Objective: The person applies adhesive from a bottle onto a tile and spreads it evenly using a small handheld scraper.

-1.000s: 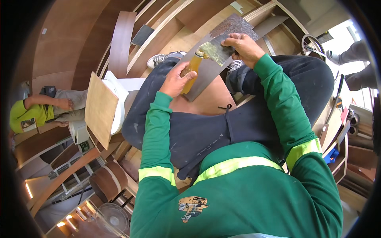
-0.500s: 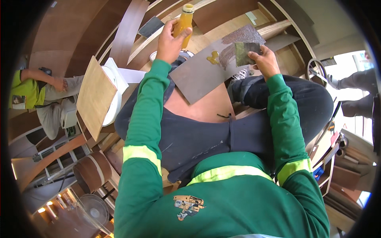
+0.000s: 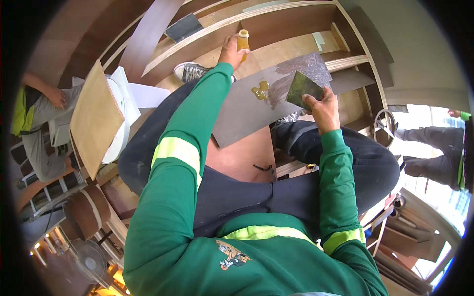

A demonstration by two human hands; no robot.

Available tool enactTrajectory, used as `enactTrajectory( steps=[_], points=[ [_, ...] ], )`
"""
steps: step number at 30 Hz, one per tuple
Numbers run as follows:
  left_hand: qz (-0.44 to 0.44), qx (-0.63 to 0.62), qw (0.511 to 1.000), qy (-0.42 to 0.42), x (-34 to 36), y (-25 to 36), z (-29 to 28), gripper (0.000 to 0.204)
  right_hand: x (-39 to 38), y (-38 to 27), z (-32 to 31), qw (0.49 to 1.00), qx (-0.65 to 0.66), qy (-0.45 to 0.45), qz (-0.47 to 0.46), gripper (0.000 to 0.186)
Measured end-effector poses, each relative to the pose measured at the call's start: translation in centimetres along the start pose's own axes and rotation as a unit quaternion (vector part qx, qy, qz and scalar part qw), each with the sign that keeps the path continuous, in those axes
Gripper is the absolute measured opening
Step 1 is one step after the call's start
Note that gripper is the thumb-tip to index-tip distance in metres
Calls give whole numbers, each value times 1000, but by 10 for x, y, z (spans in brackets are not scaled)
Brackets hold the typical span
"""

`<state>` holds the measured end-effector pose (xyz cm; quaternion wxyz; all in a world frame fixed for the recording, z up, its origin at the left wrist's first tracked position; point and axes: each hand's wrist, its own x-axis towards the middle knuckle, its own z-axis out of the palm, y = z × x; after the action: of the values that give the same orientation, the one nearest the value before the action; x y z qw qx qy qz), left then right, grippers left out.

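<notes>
Bottle point(image 3: 243, 43) in left grip point(image 3: 229, 52); sheet point(image 3: 300, 89) in right grip point(image 3: 326, 110).

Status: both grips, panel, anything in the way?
Left grip on the uncapped amber bottle. Right grip on a flat greenish square. Grey-brown panel: amber puddle, smeared area toward far end. Right shoe partly covered by panel.

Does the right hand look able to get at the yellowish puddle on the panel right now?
Probably yes: the right hand holds a dark flat piece just right of the puddle, and only panel surface seems to lie between; the left hand holds the bottle out of the way.
</notes>
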<state>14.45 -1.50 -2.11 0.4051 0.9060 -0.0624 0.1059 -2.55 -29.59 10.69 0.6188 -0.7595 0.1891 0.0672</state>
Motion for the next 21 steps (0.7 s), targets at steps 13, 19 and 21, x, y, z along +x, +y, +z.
enactTrajectory(
  steps=[13, 19, 21],
  points=[
    [-125, -57, 986, -94, -15, -55, 0, 72, 9, 4, 1, 992, -80, -11, -97, 23],
    [-121, 86, 986, -76, -23, -52, -12, 83, 8, 5, -3, 993, -89, 1, -77, 22],
    [-110, 141, 982, -66, -34, -39, -36, 85, 8, 4, -3, 991, -103, -14, -88, 22]
  ],
)
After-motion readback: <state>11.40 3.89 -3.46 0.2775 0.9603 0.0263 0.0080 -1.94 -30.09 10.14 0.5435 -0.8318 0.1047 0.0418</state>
